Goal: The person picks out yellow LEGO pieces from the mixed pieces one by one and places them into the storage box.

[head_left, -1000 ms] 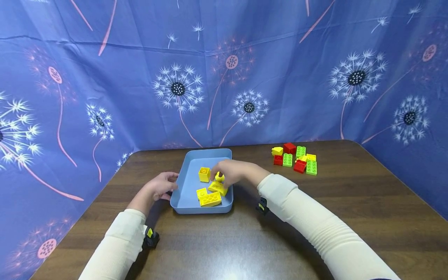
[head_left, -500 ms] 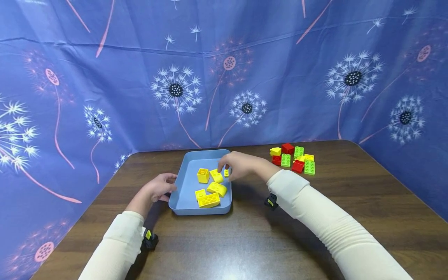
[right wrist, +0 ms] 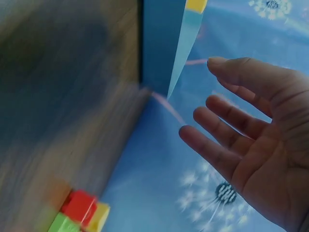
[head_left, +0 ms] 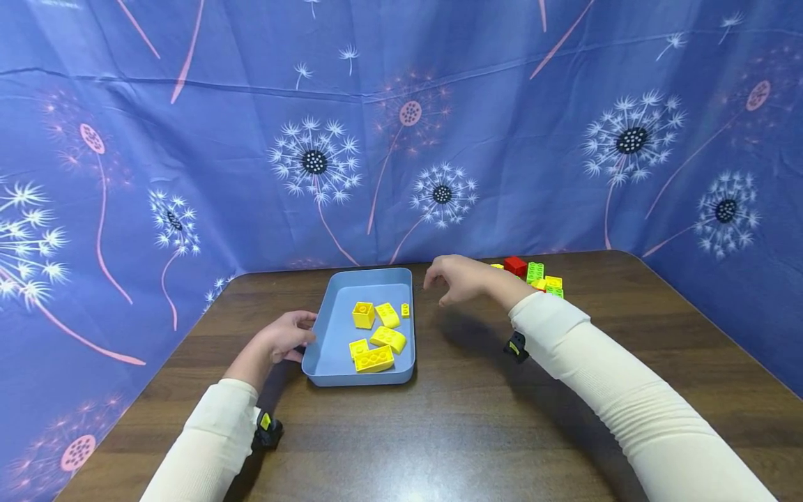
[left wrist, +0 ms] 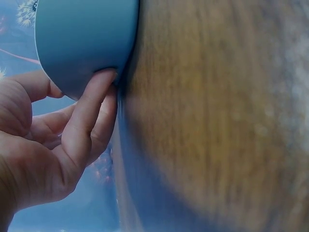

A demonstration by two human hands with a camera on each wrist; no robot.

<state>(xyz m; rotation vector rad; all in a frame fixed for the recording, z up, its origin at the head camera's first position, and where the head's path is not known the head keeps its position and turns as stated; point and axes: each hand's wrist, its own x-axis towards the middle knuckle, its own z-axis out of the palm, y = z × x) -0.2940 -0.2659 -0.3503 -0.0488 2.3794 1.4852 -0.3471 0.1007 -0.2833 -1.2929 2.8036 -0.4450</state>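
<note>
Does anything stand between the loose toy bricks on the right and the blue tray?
Yes: in the head view the right hand hovers between the loose bricks and the blue tray, whose raised side wall also faces them. No other object shows there.

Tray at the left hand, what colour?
The tray is blue; best seen in the head view.

And there sat the blue tray (head_left: pixel 329 352), flat, toward the far edge of the counter (head_left: pixel 351 446)! Inside, a yellow cube (head_left: pixel 363 315) stood mid-tray, a narrow yellow brick (head_left: pixel 405 310) beside the right wall, a long yellow brick (head_left: pixel 374 360) slanted nearer the front.
</note>
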